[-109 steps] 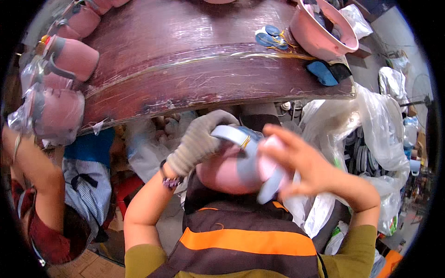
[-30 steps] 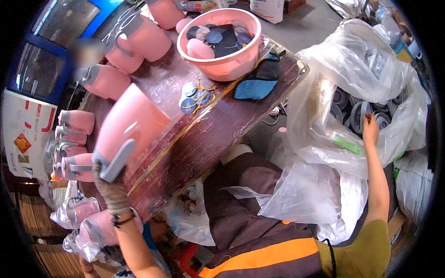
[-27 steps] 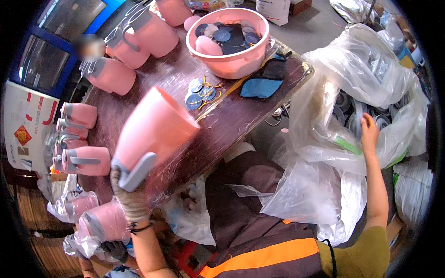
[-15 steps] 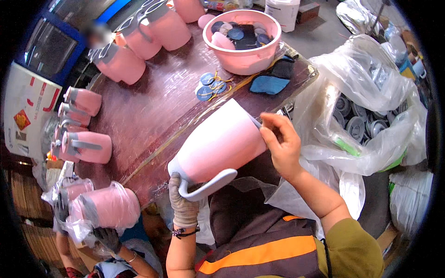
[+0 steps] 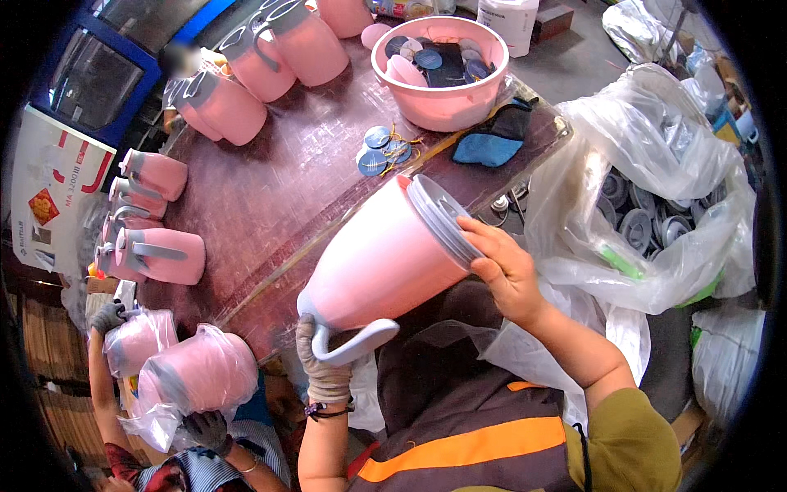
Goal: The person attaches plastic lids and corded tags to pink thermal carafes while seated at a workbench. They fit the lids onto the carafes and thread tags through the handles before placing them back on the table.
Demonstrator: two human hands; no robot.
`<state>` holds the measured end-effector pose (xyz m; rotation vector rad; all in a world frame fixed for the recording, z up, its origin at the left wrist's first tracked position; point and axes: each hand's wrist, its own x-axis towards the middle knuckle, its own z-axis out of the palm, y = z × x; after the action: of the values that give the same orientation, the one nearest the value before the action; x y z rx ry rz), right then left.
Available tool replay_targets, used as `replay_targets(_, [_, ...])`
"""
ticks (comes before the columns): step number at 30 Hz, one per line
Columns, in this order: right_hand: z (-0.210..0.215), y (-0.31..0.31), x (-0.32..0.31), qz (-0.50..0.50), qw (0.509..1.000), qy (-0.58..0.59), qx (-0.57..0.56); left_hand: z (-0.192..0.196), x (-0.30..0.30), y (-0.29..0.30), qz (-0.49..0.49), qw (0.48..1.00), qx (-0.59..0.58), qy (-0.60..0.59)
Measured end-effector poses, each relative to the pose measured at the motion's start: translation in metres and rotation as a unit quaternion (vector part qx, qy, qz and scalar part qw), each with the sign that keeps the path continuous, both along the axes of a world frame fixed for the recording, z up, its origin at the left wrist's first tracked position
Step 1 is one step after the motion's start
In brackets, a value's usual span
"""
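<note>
A pink pitcher (image 5: 369, 258) with a grey handle lies tilted across in front of me, its wide end up to the right. My left hand (image 5: 325, 361), in a pale glove, is closed round its narrow grey end, next to the handle. At the wide end sits a round grey ridged base cap (image 5: 443, 217), slightly askew, with an orange-red patch on the pitcher's rim beside it. My bare right hand (image 5: 508, 279) grips the cap's edge, thumb and fingers on its rim. Whether the cap is threaded in cannot be seen.
On the dark red table (image 5: 254, 205) stand several pink pitchers (image 5: 307, 49), a pink basin (image 5: 443, 107) of discs, round blue tags (image 5: 377, 148) and a blue-black cloth (image 5: 488, 148). A plastic sack (image 5: 566, 238) holds grey caps. At left, a co-worker's gloved hands handle bagged pitchers (image 5: 201, 373).
The grey cap now shows fully at the pitcher's wide end, where only a grey sliver showed before. My right hand has shifted lower onto its rim. A co-worker's far hand has moved up.
</note>
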<state>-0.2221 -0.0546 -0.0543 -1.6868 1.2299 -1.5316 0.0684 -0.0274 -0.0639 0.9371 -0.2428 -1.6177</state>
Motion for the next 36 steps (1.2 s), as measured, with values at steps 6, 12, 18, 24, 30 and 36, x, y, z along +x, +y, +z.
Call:
replay_targets(6, [-0.017, -0.003, -0.006, -0.014, 0.881, -0.44, 0.173, 0.003, -0.007, 0.01, -0.031, 0.999, -0.008, 0.013])
replay_targets(12, [0.004, 0.019, 0.019, -0.063, 0.993, -0.103, 0.003, 0.002, -0.009, 0.016, -0.035, 0.998, -0.002, -0.048])
replay_targets(18, [-0.001, 0.034, 0.014, -0.044, 0.988, -0.145, 0.04, 0.011, -0.01, 0.021, -0.02, 0.994, -0.017, -0.106])
replay_targets(24, [0.001, 0.036, -0.006, 0.086, 0.96, -0.201, 0.175, 0.039, 0.027, 0.029, -0.029, 0.911, -0.2, -0.361])
replay_targets(30, [0.012, 0.037, -0.028, 0.208, 0.977, 0.035, -0.016, 0.039, 0.03, 0.018, -0.149, 0.971, -0.016, -0.186])
replay_targets(36, [-0.024, 0.046, -0.001, 0.062, 0.982, -0.149, 0.097, 0.052, 0.002, 0.023, -0.034, 0.894, -0.124, -0.429])
